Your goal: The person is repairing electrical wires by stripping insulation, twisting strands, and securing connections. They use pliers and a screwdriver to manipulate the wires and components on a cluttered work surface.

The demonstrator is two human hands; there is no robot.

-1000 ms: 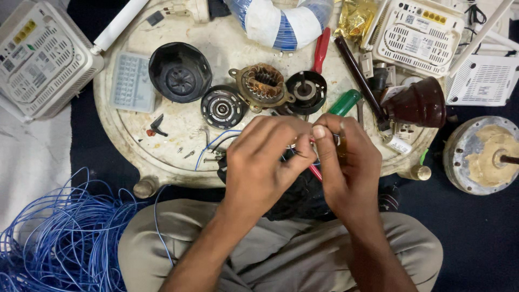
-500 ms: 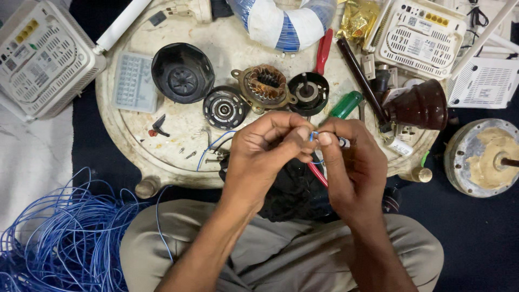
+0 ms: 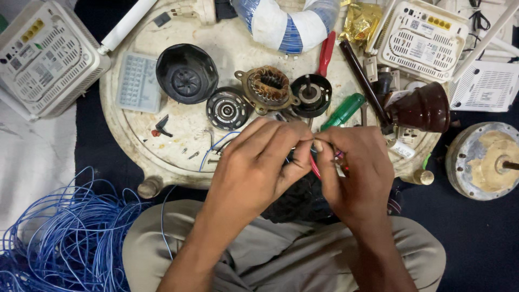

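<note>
A thin red wire (image 3: pixel 312 164) is pinched between the fingertips of both hands, just near of the round work board's (image 3: pixel 135 146) near edge and above a dark motor body (image 3: pixel 294 197) resting in the lap. The left hand (image 3: pixel 258 167) has thumb and forefinger closed on the wire's end; the right hand (image 3: pixel 357 173) is clamped on it too, its other fingers curled over a small bundle of wires. Wire ends appear to be being twisted or joined — the joint itself is hidden by the fingertips. A steady pinch and a fine rolling of the strands would be called for next. Further off, a copper-wound stator (image 3: pixel 267 88), a black fan cover (image 3: pixel 186 73) and a green-handled screwdriver (image 3: pixel 343 111) lie on the board — a heap of blue wire (image 3: pixel 59 243) sits near left.
</note>
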